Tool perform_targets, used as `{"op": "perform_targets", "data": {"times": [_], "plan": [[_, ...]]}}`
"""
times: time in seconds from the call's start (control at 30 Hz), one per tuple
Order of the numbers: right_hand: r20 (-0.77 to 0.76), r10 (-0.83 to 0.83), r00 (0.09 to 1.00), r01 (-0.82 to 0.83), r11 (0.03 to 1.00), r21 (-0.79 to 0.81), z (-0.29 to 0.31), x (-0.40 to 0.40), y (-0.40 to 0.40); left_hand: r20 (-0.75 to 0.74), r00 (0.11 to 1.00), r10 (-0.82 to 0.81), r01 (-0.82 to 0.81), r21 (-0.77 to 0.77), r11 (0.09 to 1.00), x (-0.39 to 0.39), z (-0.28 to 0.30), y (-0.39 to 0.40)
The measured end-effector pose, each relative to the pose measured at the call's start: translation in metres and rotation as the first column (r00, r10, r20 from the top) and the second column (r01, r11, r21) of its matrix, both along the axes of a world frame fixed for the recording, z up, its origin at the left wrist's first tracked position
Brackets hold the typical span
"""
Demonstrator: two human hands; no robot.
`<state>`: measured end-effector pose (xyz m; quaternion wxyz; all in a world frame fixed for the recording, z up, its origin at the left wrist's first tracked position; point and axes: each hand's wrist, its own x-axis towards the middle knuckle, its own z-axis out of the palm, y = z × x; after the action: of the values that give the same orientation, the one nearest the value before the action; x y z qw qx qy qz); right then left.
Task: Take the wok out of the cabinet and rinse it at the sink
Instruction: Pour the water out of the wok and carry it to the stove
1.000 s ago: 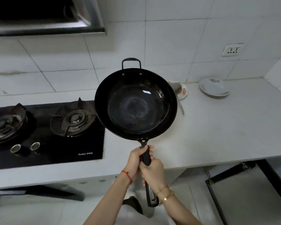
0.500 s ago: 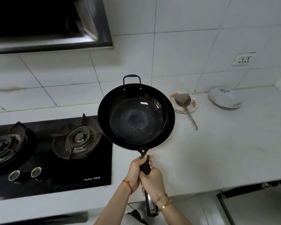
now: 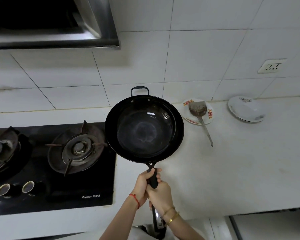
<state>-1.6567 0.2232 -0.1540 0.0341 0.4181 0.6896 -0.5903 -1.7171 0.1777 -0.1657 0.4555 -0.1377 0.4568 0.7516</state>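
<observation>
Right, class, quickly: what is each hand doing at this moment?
Left hand: fingers curled round the wok handle, nearer the pan.
Right hand: also gripping the handle, just behind the left.

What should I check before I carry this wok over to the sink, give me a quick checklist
1. Both hands grip the handle: left hand and right hand wrap the wok handle. Ok.
2. Wok out of the cabinet and held above the counter. Ok.
3. Wok empty: nothing loose inside. Ok.
4. Wok apart from the spatula on its plate. Ok.
5. Burner beside the wok unlit: no flame visible. Ok.
6. Sink location and path to it: not in view. Cannot tell.
</observation>
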Motion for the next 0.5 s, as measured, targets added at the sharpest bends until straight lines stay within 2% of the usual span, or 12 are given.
{"op": "perform_targets", "data": {"times": [0.27, 0.5], "plan": [[-0.009, -0.004, 1.000, 0.003, 0.999, -0.034, -0.007, -0.006, 0.002, 0.018, 1.000, 0.002, -0.002, -0.008, 1.000, -0.008, -0.015, 0.001], [0.027, -0.036, 0.999, 0.036, 0.999, 0.006, -0.020, -0.011, -0.006, 0.023, 1.000, -0.017, 0.018, -0.025, 1.000, -0.012, -0.023, 0.000]]}}
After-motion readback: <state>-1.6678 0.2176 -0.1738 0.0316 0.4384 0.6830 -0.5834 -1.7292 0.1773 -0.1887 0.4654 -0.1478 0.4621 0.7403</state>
